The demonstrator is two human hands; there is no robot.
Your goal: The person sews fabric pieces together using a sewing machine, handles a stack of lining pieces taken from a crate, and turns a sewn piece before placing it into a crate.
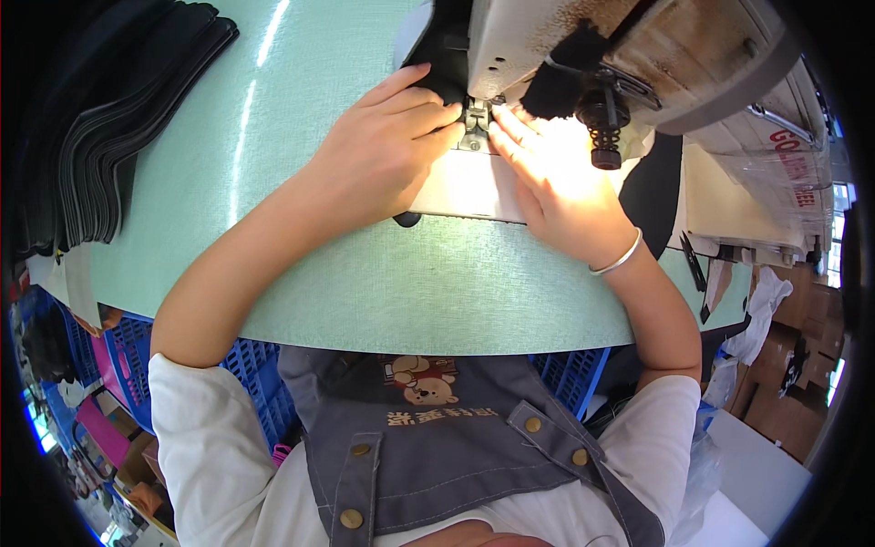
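Observation:
Both of my hands are at the presser foot point(476, 126) of a sewing machine point(547, 46). My left hand point(383, 150) is on the left of the foot, its thumb and forefinger closed together beside it and its other fingers over a black fabric piece point(447, 68). Just right of the foot lies my right hand point(570, 187), fingers stretched flat toward the needle area and washed out by the lamp's glare. What lies under those fingers is hard to make out. A pale metal machine plate point(469, 187) shows between my wrists.
A thick stack of black curved pieces point(100, 118) sits at the left of the green table point(365, 292). Dark thread snips point(694, 264) lie at the right. Blue plastic crates point(264, 387) stand below the front edge. A black brush-like tuft point(565, 73) hangs on the machine head.

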